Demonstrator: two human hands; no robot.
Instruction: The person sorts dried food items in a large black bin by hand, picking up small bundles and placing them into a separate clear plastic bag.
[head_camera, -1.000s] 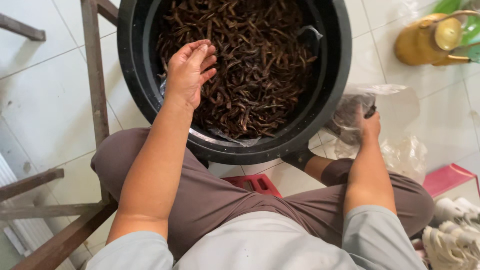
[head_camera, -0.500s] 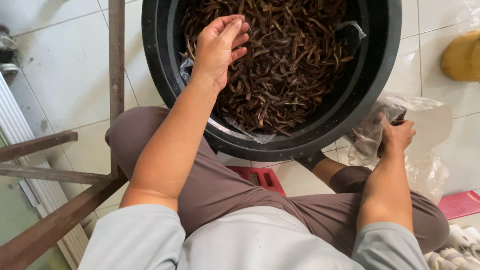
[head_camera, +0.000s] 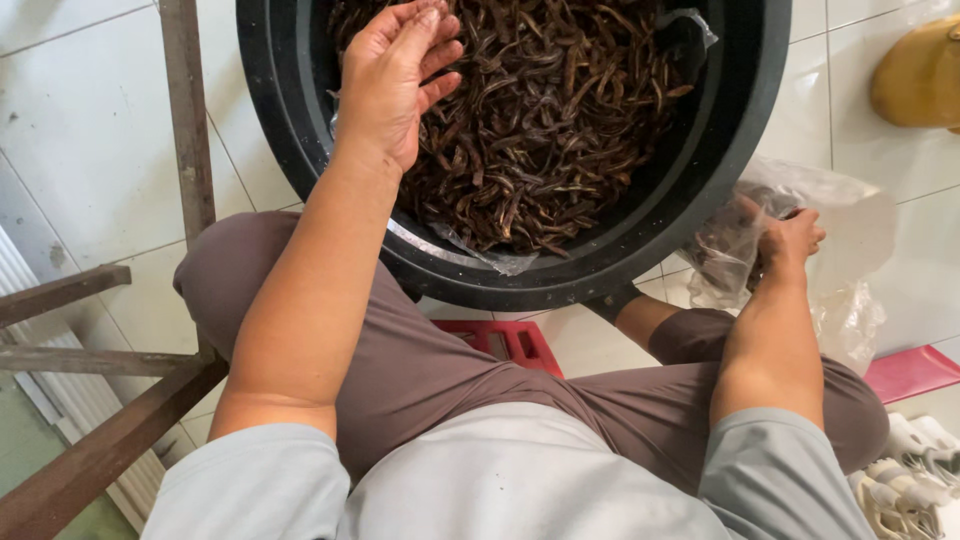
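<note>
The left hand (head_camera: 395, 85) reaches forward on an outstretched bare forearm, palm turned partly up, fingers (head_camera: 432, 40) loosely curled together. The right hand (head_camera: 790, 240) sits lower and nearer the body, elbow bent, its fingers closed in a pinching grip.

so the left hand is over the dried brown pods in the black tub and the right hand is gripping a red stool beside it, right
Not quite. The head view shows the right hand gripping a clear plastic bag beside the black tub, not a red stool. The left hand is indeed over the dried brown pods in the tub.
</note>
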